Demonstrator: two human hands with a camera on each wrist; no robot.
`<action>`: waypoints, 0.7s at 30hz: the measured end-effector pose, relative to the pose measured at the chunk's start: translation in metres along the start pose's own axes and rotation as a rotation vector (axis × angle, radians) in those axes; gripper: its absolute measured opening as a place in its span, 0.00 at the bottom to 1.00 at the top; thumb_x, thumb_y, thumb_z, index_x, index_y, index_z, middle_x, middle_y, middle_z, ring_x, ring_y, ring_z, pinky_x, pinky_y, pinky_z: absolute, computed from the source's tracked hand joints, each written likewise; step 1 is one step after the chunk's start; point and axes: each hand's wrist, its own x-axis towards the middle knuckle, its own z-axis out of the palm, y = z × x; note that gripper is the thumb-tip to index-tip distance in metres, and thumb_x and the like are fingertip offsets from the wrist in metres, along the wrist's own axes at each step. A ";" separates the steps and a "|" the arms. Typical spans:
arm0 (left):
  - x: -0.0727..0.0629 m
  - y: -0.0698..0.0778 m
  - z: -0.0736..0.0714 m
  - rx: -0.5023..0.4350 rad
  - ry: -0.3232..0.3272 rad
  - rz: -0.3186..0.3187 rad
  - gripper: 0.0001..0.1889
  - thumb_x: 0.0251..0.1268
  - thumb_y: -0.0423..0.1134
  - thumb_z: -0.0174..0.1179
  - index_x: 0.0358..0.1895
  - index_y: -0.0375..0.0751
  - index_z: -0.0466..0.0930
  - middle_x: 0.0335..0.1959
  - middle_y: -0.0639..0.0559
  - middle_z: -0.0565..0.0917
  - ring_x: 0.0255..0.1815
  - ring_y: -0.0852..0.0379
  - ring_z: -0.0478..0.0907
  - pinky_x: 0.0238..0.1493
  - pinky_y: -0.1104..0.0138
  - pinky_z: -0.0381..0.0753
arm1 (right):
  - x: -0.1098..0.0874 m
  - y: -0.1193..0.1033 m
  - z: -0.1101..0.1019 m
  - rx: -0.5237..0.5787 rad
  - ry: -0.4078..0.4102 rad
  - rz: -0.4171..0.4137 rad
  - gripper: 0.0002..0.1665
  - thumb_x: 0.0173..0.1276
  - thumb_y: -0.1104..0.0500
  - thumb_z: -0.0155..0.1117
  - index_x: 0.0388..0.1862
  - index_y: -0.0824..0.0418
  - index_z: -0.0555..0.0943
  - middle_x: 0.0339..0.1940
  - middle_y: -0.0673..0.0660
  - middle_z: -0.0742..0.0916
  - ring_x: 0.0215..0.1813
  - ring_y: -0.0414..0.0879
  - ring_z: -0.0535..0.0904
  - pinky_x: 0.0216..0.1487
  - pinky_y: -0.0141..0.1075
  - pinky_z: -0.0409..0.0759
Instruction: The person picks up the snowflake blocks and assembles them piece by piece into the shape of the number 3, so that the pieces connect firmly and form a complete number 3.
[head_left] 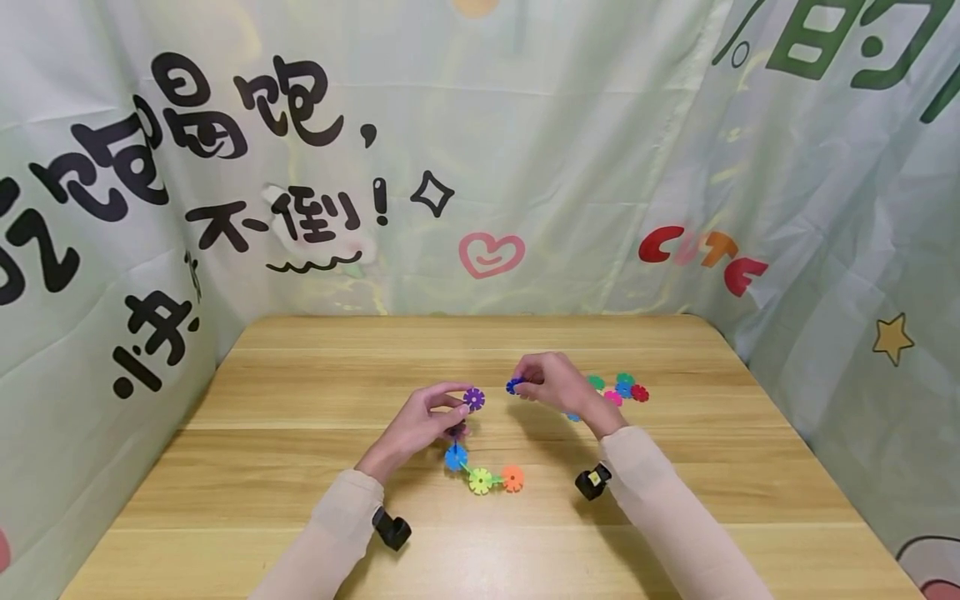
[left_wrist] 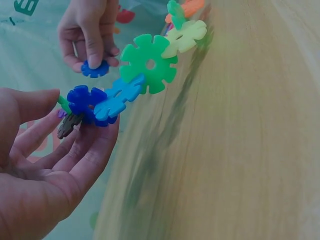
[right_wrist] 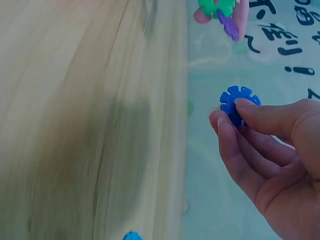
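Note:
My left hand (head_left: 412,423) holds one end of a chain of notched plastic flower discs, pinched between thumb and fingers. A purple disc (head_left: 474,399) stands at its fingertips. Below the hand hang a blue disc (head_left: 456,457), a yellow-green disc (head_left: 480,481) and an orange disc (head_left: 513,478). The left wrist view also shows a dark blue disc (left_wrist: 82,100), a light blue disc (left_wrist: 117,100) and a large-looking green disc (left_wrist: 142,57) in the chain. To the right, apart from the chain, my right hand (head_left: 558,382) pinches a single blue disc (right_wrist: 228,106) between thumb and fingers.
Several loose discs lie beyond the right forearm, among them a red disc (head_left: 640,393), a pink disc (head_left: 613,398) and a green disc (head_left: 626,379); the arm partly covers the group. A wooden table (head_left: 300,467) lies beneath, and a printed cloth (head_left: 570,167) hangs behind it.

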 end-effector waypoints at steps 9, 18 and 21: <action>0.000 0.001 0.000 0.002 0.003 0.004 0.21 0.77 0.40 0.61 0.70 0.49 0.76 0.55 0.30 0.82 0.41 0.43 0.89 0.41 0.60 0.90 | 0.005 -0.010 0.011 -0.028 0.011 -0.076 0.02 0.70 0.67 0.69 0.39 0.67 0.86 0.37 0.64 0.92 0.40 0.60 0.90 0.38 0.31 0.87; 0.000 0.001 0.001 -0.005 0.002 0.006 0.22 0.76 0.40 0.61 0.70 0.48 0.75 0.55 0.29 0.82 0.40 0.46 0.89 0.42 0.60 0.90 | 0.006 -0.015 0.021 -0.043 0.021 -0.119 0.02 0.68 0.67 0.71 0.38 0.66 0.87 0.35 0.58 0.92 0.41 0.54 0.91 0.41 0.33 0.89; 0.000 0.001 0.002 -0.009 0.003 0.003 0.23 0.77 0.40 0.61 0.72 0.47 0.74 0.56 0.29 0.82 0.40 0.46 0.89 0.42 0.60 0.90 | 0.007 -0.016 0.022 -0.043 0.031 -0.141 0.03 0.68 0.67 0.72 0.37 0.67 0.87 0.35 0.59 0.92 0.40 0.51 0.91 0.43 0.33 0.89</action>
